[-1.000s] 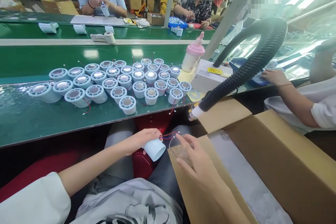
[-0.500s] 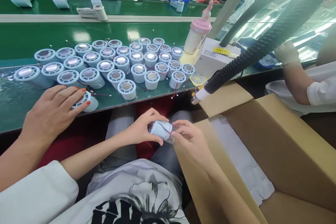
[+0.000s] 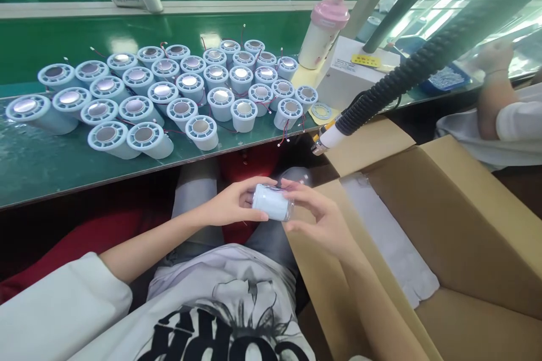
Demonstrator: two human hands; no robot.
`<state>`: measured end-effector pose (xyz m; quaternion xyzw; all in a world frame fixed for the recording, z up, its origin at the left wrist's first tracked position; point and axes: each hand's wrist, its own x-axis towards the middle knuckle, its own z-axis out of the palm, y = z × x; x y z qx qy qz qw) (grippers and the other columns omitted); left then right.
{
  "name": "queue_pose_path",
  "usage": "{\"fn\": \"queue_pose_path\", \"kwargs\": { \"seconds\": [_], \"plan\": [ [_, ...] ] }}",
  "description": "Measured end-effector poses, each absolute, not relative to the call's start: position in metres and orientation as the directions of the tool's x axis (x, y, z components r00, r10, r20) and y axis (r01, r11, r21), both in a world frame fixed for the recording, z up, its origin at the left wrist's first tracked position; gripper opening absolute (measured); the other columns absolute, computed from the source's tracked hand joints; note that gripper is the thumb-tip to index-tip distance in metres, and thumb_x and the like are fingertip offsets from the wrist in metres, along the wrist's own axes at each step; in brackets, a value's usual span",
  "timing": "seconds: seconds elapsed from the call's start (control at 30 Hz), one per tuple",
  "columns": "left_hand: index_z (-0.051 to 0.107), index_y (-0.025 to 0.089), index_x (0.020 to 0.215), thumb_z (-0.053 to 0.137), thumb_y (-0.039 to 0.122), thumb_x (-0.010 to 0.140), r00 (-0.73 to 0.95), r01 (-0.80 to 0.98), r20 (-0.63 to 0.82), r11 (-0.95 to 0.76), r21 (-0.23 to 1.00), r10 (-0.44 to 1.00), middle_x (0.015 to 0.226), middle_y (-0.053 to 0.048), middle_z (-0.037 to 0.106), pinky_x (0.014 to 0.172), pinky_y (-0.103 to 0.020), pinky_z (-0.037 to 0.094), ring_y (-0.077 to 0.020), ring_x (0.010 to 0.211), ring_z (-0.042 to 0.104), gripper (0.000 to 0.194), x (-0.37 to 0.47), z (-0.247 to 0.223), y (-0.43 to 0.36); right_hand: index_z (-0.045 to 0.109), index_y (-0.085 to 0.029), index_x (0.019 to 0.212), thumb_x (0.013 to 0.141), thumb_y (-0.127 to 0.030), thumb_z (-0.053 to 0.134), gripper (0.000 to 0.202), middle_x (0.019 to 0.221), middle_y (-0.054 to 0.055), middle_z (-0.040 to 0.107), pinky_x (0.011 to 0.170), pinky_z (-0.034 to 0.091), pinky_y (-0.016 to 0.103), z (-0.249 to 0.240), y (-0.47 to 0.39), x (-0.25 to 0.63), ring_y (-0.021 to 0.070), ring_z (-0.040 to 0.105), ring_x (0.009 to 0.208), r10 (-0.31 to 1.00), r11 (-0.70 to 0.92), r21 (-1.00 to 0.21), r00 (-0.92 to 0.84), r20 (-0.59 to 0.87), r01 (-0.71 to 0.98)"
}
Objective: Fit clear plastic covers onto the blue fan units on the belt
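Above my lap a pale blue cylinder (image 3: pixel 271 202) lies on its side between my two hands, with clear film around its right end. My left hand (image 3: pixel 237 202) grips its left end, thumb below and fingers behind. My right hand (image 3: pixel 317 214) is at the right end, its fingers on the film and its thumb a little below. Several similar blue cylinders (image 3: pixel 201 132) with round metal centres and thin red and black wires stand in rows on the green table (image 3: pixel 55 175) in front of me.
An open cardboard box (image 3: pixel 466 225) with white sheet inside stands at my right. Above its flap hangs a black ribbed hose (image 3: pixel 381 90). A white box (image 3: pixel 351 76) and a pink-lidded bottle (image 3: pixel 322 31) stand behind. Another person's arm (image 3: pixel 493 96) is at far right.
The other person's hand at the left has left the view, and the cylinder it touched now stands in the front row. The film now covers more of the cylinder in my hands.
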<state>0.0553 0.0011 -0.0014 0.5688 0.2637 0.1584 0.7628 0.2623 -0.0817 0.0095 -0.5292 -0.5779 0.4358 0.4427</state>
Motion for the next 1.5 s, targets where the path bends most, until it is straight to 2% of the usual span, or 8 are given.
{"fn": "queue_pose_path", "kwargs": {
  "seconds": [0.1, 0.2, 0.33, 0.5, 0.7, 0.9, 1.33, 1.5],
  "plan": [
    [0.047, 0.023, 0.129, 0.074, 0.028, 0.072, 0.812, 0.069, -0.281, 0.394, 0.917, 0.512, 0.129, -0.013, 0.054, 0.072, -0.032, 0.056, -0.0191, 0.091, 0.063, 0.064, 0.054, 0.002, -0.001, 0.065, -0.024, 0.112, 0.072, -0.028, 0.077, 0.043, 0.127, 0.010, 0.061, 0.099, 0.047, 0.040, 0.008, -0.089, 0.265, 0.0270, 0.056, 0.119, 0.964, 0.263, -0.827, -0.158, 0.212, 0.496],
    [0.046, 0.025, 0.131, 0.075, 0.029, 0.072, 0.838, 0.083, -0.256, 0.350, 0.933, 0.482, 0.133, -0.012, 0.051, 0.069, -0.029, 0.056, -0.0185, 0.091, 0.063, 0.066, 0.051, 0.005, -0.002, 0.061, -0.024, 0.112, 0.074, -0.030, 0.075, 0.042, 0.127, 0.010, 0.062, 0.095, 0.051, 0.036, 0.007, -0.094, 0.266, 0.0261, 0.059, 0.115, 0.955, 0.294, -0.789, -0.186, 0.229, 0.540],
    [0.046, 0.027, 0.134, 0.077, 0.024, 0.069, 0.861, 0.073, -0.175, 0.224, 0.972, 0.478, 0.132, -0.009, 0.054, 0.088, -0.031, 0.051, -0.0226, 0.109, 0.059, 0.072, 0.046, 0.008, -0.002, 0.058, -0.024, 0.111, 0.073, -0.034, 0.076, 0.043, 0.114, 0.007, 0.068, 0.091, 0.054, 0.037, 0.009, -0.095, 0.266, 0.0244, 0.064, 0.106, 0.973, 0.219, -0.884, -0.159, 0.167, 0.413],
    [0.045, 0.026, 0.136, 0.076, 0.021, 0.070, 0.873, 0.059, -0.106, 0.112, 0.992, 0.476, 0.134, -0.010, 0.054, 0.093, -0.033, 0.050, -0.0246, 0.115, 0.057, 0.073, 0.044, 0.011, -0.003, 0.059, -0.024, 0.108, 0.073, -0.032, 0.076, 0.040, 0.111, 0.006, 0.067, 0.090, 0.055, 0.035, 0.012, -0.095, 0.262, 0.0214, 0.064, 0.105, 0.990, 0.076, -0.984, -0.127, 0.056, 0.159],
    [0.048, 0.026, 0.135, 0.076, 0.020, 0.070, 0.865, 0.012, 0.031, -0.083, 0.996, 0.500, 0.138, -0.011, 0.051, 0.097, -0.035, 0.047, -0.0264, 0.120, 0.055, 0.071, 0.043, 0.012, -0.002, 0.059, -0.026, 0.107, 0.075, -0.030, 0.074, 0.036, 0.110, 0.004, 0.067, 0.083, 0.055, 0.029, 0.015, -0.094, 0.259, 0.0176, 0.064, 0.100, 0.987, -0.099, -0.994, -0.132, -0.093, -0.037],
    [0.048, 0.025, 0.134, 0.076, 0.021, 0.070, 0.871, 0.020, 0.066, -0.168, 0.986, 0.487, 0.138, -0.012, 0.051, 0.101, -0.036, 0.045, -0.0267, 0.124, 0.052, 0.071, 0.043, 0.013, -0.001, 0.058, -0.023, 0.102, 0.074, -0.034, 0.074, 0.034, 0.095, 0.002, 0.067, 0.068, 0.053, 0.022, 0.019, -0.092, 0.255, 0.0132, 0.064, 0.083, 0.963, -0.256, -0.955, -0.127, -0.238, -0.152],
    [0.046, 0.027, 0.135, 0.076, 0.019, 0.070, 0.884, 0.010, 0.066, -0.159, 0.987, 0.463, 0.139, -0.010, 0.049, 0.102, -0.035, 0.044, -0.0248, 0.128, 0.048, 0.072, 0.041, 0.014, 0.001, 0.053, -0.020, 0.091, 0.077, -0.055, 0.063, 0.039, 0.070, -0.002, 0.063, 0.055, 0.056, 0.025, 0.011, -0.090, 0.249, 0.0117, 0.063, 0.058, 0.894, -0.447, -0.854, -0.123, -0.430, -0.266],
    [0.048, 0.026, 0.134, 0.077, 0.018, 0.069, 0.883, 0.019, 0.016, -0.071, 0.997, 0.470, 0.139, -0.011, 0.050, 0.100, -0.035, 0.046, -0.0253, 0.125, 0.050, 0.072, 0.041, 0.014, 0.002, 0.050, -0.020, 0.092, 0.078, -0.058, 0.060, 0.042, 0.068, -0.003, 0.064, 0.052, 0.055, 0.025, 0.007, -0.090, 0.246, 0.0128, 0.064, 0.054, 0.888, -0.460, -0.836, -0.142, -0.438, -0.299]
  ]
}}
